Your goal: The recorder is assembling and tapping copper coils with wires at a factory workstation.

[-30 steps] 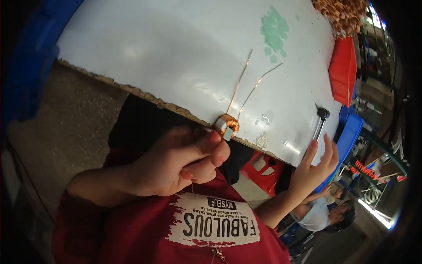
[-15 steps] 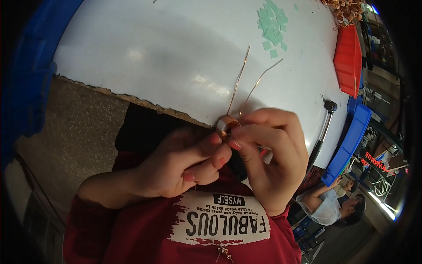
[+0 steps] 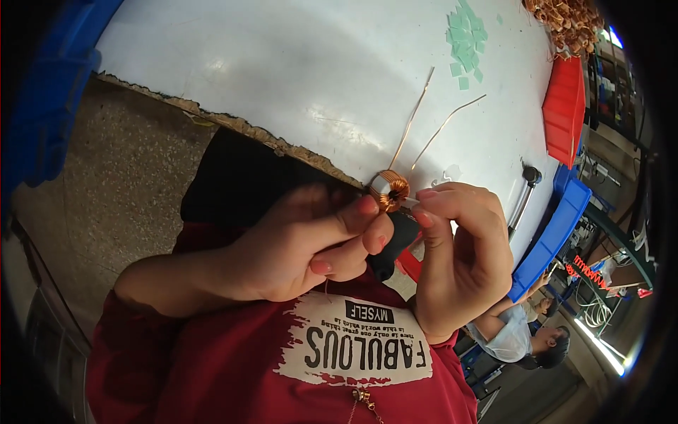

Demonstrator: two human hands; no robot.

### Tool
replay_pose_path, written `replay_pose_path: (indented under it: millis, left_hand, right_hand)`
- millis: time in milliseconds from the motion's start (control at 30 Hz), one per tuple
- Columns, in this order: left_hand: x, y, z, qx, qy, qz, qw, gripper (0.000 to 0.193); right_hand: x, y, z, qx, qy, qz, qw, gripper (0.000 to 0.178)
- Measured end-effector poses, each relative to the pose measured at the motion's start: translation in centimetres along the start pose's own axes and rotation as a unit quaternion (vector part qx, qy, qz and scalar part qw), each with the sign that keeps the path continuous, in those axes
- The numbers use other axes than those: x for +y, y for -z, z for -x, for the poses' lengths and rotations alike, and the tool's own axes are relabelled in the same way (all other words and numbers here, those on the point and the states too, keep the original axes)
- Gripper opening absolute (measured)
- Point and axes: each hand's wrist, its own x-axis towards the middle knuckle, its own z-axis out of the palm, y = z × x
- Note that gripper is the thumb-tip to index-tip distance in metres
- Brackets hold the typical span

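A ring-shaped coil (image 3: 400,186) wound with copper wire is pinched at its lower side by the fingertips of my left hand (image 3: 311,244). White material shows on the ring's left side. From its top, two long copper wire ends (image 3: 413,127) stick up over the table, the right one bent. My right hand (image 3: 470,244) is closed just right of the coil, thumb and forefinger pinching a thin pale strip (image 3: 409,201) that reaches to the ring. What the strip is made of is too small to tell.
The white table (image 3: 282,85) has a chipped front edge. Green square pieces (image 3: 464,42) lie at the back, near a pile of copper coils (image 3: 567,25). A red bin (image 3: 563,109), a ratchet wrench (image 3: 526,191) and a blue bin (image 3: 552,237) line the right. Another person (image 3: 508,336) sits beyond; blue crates (image 3: 53,106) stand left.
My view has shifted, so the table and both hands appear farther right. My right fingertips have drawn off the coil, showing its wound face and the pale strip. My left hand still holds the coil.
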Motion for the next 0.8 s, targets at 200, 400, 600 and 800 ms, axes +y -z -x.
replay_pose_path:
  millis: [200, 400, 600, 800]
  left_hand:
    - [0.0, -0.1, -0.1, 0.018, -0.007, 0.010, 1.000, 0.016]
    - [0.0, -0.2, -0.1, 0.028, -0.008, 0.015, 0.999, 0.016]
    - [-0.1, 0.0, -0.1, 0.024, -0.008, 0.012, 1.000, 0.015]
    - [-0.2, 0.0, -0.1, 0.025, -0.009, 0.019, 0.999, 0.015]
  right_hand:
    - [0.1, -0.8, 0.3, 0.014, -0.002, 0.043, 0.999, 0.025]
    - [-0.7, -0.6, 0.1, -0.009, -0.005, 0.093, 0.996, 0.026]
    - [-0.6, -0.8, 0.0, -0.002, 0.011, 0.109, 0.994, 0.026]
    - [-0.9, -1.2, 0.1, -0.006, 0.026, 0.153, 0.988, 0.024]
